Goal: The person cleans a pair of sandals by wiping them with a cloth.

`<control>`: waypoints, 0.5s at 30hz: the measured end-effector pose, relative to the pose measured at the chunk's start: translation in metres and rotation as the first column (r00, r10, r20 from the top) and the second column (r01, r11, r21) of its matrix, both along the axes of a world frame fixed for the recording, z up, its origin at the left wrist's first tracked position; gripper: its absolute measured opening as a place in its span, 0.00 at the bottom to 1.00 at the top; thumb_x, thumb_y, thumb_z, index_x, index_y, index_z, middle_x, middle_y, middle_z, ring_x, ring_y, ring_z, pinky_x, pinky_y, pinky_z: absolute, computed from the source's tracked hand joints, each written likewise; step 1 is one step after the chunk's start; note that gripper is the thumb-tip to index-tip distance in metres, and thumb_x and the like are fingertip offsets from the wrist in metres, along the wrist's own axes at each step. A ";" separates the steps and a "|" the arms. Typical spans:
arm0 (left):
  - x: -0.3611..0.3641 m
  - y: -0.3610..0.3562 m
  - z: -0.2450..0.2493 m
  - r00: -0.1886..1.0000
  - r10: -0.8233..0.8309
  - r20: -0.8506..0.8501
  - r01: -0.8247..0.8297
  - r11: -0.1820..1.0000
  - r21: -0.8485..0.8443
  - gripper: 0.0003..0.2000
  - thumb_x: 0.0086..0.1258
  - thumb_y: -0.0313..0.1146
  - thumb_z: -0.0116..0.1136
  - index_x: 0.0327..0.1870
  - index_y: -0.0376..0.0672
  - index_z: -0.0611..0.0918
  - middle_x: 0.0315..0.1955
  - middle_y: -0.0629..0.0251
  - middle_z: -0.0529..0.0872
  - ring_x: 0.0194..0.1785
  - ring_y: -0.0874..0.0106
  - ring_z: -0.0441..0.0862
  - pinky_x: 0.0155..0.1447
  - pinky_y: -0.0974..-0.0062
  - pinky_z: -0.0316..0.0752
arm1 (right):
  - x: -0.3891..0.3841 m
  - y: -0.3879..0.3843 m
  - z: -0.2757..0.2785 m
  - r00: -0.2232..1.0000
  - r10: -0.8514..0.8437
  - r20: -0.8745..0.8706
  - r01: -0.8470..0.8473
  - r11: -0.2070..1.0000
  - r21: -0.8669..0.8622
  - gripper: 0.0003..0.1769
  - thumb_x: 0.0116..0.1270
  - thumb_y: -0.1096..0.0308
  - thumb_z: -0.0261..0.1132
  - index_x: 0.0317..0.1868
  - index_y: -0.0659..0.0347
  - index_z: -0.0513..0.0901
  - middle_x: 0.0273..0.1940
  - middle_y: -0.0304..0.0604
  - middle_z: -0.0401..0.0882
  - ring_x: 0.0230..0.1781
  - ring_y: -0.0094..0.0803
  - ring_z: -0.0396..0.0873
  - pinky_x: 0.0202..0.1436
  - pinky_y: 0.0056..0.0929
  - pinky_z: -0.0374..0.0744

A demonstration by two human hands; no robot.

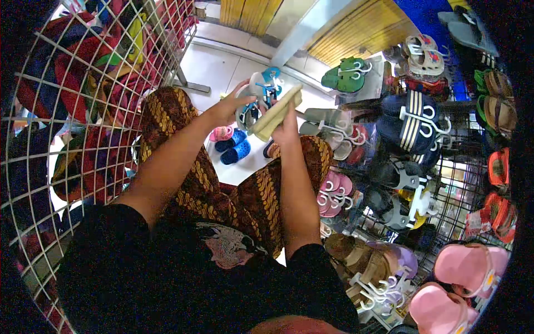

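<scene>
My left hand [227, 107] closes around the side of a pair of blue, white and grey sandals [268, 83], held up in front of my knees. White and blue pieces, perhaps straps or a hanger, show on top of them. A folded pale yellow cloth [273, 118] is gripped in my right hand [287, 127], close against the right side of the sandals. Part of the sandals is hidden behind the cloth and my fingers. Below them, blue clogs [236, 153] and a pink clog [221, 133] lie on the white floor.
To the right, a black wire rack [453, 181] carries many hanging shoes, including green sandals [344, 75], navy striped slides [411, 121] and pink clogs [439, 309]. A white wire grid [41, 161] with colourful items behind it stands close on the left.
</scene>
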State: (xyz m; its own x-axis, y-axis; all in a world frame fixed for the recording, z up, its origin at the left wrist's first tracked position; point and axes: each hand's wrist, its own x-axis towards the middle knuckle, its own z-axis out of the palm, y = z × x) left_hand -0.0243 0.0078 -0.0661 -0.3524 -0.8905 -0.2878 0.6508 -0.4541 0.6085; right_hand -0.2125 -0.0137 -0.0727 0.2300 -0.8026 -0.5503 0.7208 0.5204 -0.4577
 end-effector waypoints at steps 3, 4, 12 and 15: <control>0.003 0.000 -0.006 1.000 -0.030 0.000 0.030 0.999 -0.030 0.33 0.67 0.30 0.64 0.71 0.50 0.59 0.54 0.64 0.77 0.52 0.72 0.80 0.49 0.71 0.81 | 0.000 0.003 0.013 0.959 0.273 -0.083 -0.277 0.960 -0.047 0.30 0.72 0.40 0.53 0.63 0.54 0.70 0.54 0.44 0.77 0.52 0.42 0.79 0.53 0.45 0.81; 0.006 0.000 -0.008 0.999 -0.052 0.004 0.052 0.999 -0.013 0.32 0.68 0.30 0.63 0.70 0.49 0.60 0.53 0.64 0.78 0.50 0.73 0.80 0.47 0.72 0.82 | 0.000 0.004 0.015 0.928 0.350 -0.126 -0.360 0.931 -0.067 0.31 0.72 0.40 0.53 0.64 0.54 0.70 0.55 0.43 0.77 0.51 0.42 0.80 0.52 0.45 0.81; 0.027 -0.004 -0.005 0.990 -0.106 0.087 0.102 0.994 0.049 0.20 0.67 0.36 0.63 0.58 0.46 0.73 0.36 0.70 0.83 0.31 0.80 0.83 0.30 0.79 0.80 | -0.006 0.011 0.043 0.821 0.524 -0.228 -0.532 0.846 0.031 0.28 0.74 0.42 0.50 0.57 0.60 0.70 0.57 0.50 0.75 0.60 0.44 0.77 0.39 0.31 0.80; 0.032 -0.015 -0.010 0.997 -0.058 0.057 0.058 0.998 0.015 0.23 0.65 0.36 0.63 0.60 0.41 0.73 0.39 0.67 0.84 0.36 0.78 0.83 0.38 0.79 0.80 | -0.016 0.008 0.032 0.787 0.522 -0.329 -0.579 0.808 -0.106 0.30 0.73 0.47 0.56 0.61 0.64 0.70 0.53 0.51 0.79 0.53 0.43 0.81 0.40 0.30 0.79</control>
